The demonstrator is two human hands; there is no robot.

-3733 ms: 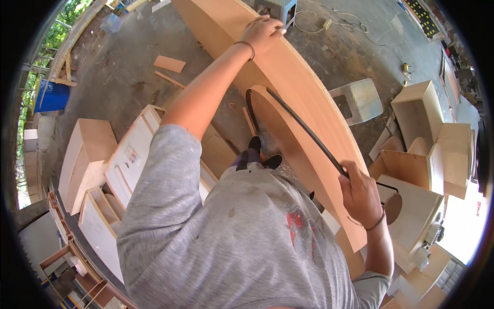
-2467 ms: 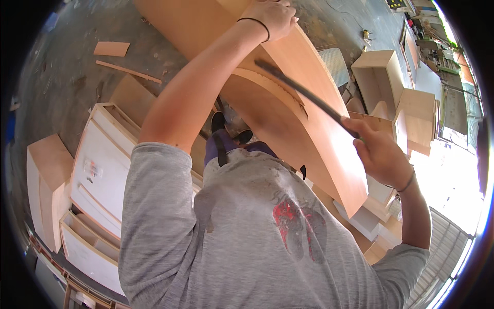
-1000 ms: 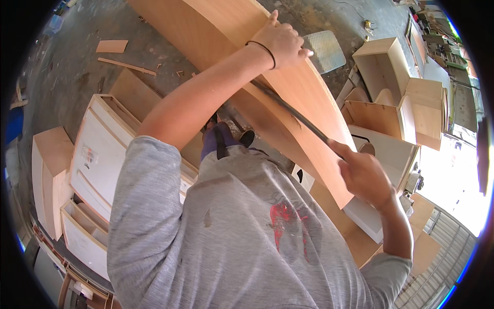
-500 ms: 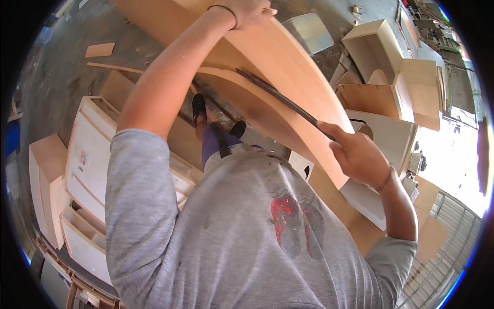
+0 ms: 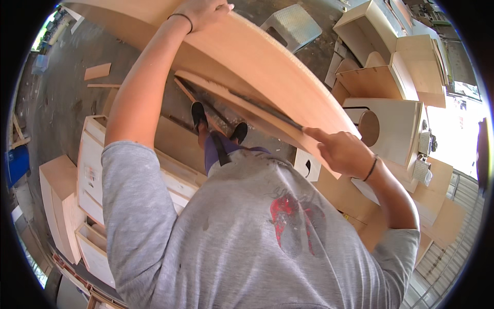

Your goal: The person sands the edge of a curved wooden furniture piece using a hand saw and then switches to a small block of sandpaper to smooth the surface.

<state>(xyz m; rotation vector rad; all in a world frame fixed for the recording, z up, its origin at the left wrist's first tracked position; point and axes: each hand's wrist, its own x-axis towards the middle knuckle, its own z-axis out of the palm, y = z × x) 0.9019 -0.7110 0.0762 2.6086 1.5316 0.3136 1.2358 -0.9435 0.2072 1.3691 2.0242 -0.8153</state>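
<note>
A long, curved, pale wooden panel (image 5: pixel 262 67) spans the upper part of the head view in front of me. At its top edge my left hand (image 5: pixel 203 13) is closed, fingers wrapped over the wood. My right hand (image 5: pixel 347 152), near the panel's right end, grips one end of a long dark file (image 5: pixel 267 109), index finger stretched along it. The file slants up to the left and lies along the panel's near lower edge. Its handle is hidden inside my fist.
My shoes (image 5: pixel 199 116) stand on the floor below the panel. White and wooden cabinet frames (image 5: pixel 92 175) are at the left. Open plywood boxes (image 5: pixel 368 85) and a white-topped cabinet (image 5: pixel 393 121) stand at the right. A pale stool (image 5: pixel 293 27) is beyond the panel.
The panel and my left hand appear farther left in view, partly because the view has shifted. My right hand and the file have moved left and slightly down relative to the view.
</note>
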